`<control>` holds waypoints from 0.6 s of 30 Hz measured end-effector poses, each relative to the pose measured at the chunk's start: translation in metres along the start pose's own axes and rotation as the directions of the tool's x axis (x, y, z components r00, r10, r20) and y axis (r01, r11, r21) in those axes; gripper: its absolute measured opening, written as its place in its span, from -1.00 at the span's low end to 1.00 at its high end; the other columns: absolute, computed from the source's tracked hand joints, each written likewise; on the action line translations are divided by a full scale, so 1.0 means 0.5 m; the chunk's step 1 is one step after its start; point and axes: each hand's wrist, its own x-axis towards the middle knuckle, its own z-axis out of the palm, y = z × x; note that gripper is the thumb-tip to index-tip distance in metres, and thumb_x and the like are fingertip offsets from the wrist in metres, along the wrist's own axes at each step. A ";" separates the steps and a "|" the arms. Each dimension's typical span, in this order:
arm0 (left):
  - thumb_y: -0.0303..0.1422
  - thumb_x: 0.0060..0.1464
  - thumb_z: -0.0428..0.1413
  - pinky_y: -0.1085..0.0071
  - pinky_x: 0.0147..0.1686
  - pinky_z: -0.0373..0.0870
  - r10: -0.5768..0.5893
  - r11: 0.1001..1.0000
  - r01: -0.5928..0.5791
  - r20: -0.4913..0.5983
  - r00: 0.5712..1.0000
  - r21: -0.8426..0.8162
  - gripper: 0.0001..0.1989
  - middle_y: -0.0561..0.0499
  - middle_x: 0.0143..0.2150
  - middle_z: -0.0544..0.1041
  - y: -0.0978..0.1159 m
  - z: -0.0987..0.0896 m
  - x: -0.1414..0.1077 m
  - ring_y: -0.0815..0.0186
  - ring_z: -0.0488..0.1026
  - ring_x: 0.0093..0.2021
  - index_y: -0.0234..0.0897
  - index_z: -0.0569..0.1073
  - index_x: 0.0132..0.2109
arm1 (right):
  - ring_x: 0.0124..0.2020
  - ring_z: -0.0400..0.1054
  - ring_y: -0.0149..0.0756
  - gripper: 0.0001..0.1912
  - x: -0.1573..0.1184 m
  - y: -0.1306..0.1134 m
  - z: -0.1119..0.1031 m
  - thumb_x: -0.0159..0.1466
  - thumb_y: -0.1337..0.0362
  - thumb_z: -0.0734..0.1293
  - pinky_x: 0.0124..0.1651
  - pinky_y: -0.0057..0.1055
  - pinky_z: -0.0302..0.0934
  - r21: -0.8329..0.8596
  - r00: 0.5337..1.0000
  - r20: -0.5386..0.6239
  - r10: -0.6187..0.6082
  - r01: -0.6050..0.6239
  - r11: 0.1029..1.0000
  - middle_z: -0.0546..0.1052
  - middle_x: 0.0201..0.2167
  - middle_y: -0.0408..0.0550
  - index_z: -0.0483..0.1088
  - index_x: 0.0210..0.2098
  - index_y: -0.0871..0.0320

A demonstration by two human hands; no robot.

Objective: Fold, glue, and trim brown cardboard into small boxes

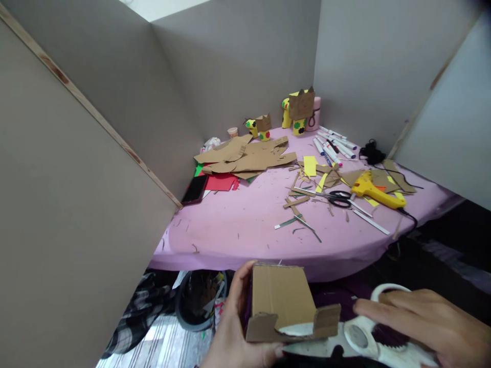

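Note:
Low in the head view, my left hand (232,327) is wrapped round the left side of a small cardboard box (282,294), with the thumb under its near edge. The box's near flap has a curved notch in the middle and upright tabs at both sides. From the right, my right hand (425,317) grips white-handled scissors (362,337). Their blades point left, one below the flap and close to my left thumb; a pale edge shows through the notch. Part of the scissors' lower handle runs out of the frame.
On the pink-covered table (215,230) lie cardboard sheets (249,156), a phone (195,189), a yellow glue gun (378,191), black scissors (339,198), markers (332,145) and scraps. Decorated cardboard figures (301,110) stand behind. A dark bin (192,319) is below left, grey partitions around.

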 end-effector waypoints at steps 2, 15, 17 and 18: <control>-0.05 -0.40 0.44 0.18 0.15 0.28 -0.015 1.000 0.013 -0.049 0.999 -0.028 -0.04 -0.05 0.18 0.37 0.006 0.010 0.001 -0.02 0.32 0.19 0.02 0.23 0.18 | -0.17 0.55 -0.08 -0.09 -0.002 -0.002 -0.005 -0.13 0.56 0.32 -0.16 -0.35 0.43 -0.067 0.992 0.126 -0.032 0.040 0.997 0.63 -0.09 -0.24 0.35 0.16 -0.26; -0.13 -0.35 0.44 0.12 0.16 0.26 -0.005 1.000 0.006 -0.059 0.998 0.012 -0.08 -0.09 0.18 0.36 0.001 0.007 0.005 -0.06 0.31 0.19 -0.02 0.21 0.18 | -0.35 0.49 -0.18 -0.09 0.032 -0.008 -0.014 -0.07 0.52 0.29 -0.29 -0.35 0.36 -0.158 0.971 0.205 -0.123 0.157 0.975 0.57 -0.30 -0.11 0.20 0.27 -0.15; -0.14 -0.37 0.45 0.10 0.16 0.26 0.013 1.000 -0.012 -0.066 0.998 0.015 -0.05 -0.09 0.18 0.35 -0.003 0.006 0.007 -0.06 0.30 0.19 -0.01 0.21 0.18 | -0.25 0.49 -0.09 -0.06 0.035 -0.009 -0.015 -0.07 0.49 0.30 -0.22 -0.26 0.40 -0.189 0.971 0.215 -0.101 0.143 0.972 0.57 -0.21 -0.06 0.18 0.29 -0.16; -0.15 -0.37 0.45 0.10 0.16 0.26 0.025 1.000 -0.024 -0.054 0.998 0.012 -0.06 -0.09 0.18 0.34 -0.005 0.006 0.007 -0.06 0.31 0.19 0.00 0.21 0.19 | -0.19 0.48 -0.02 -0.04 0.034 -0.010 -0.015 -0.08 0.48 0.31 -0.18 -0.18 0.41 -0.213 0.972 0.218 -0.088 0.135 0.968 0.56 -0.16 -0.03 0.16 0.30 -0.16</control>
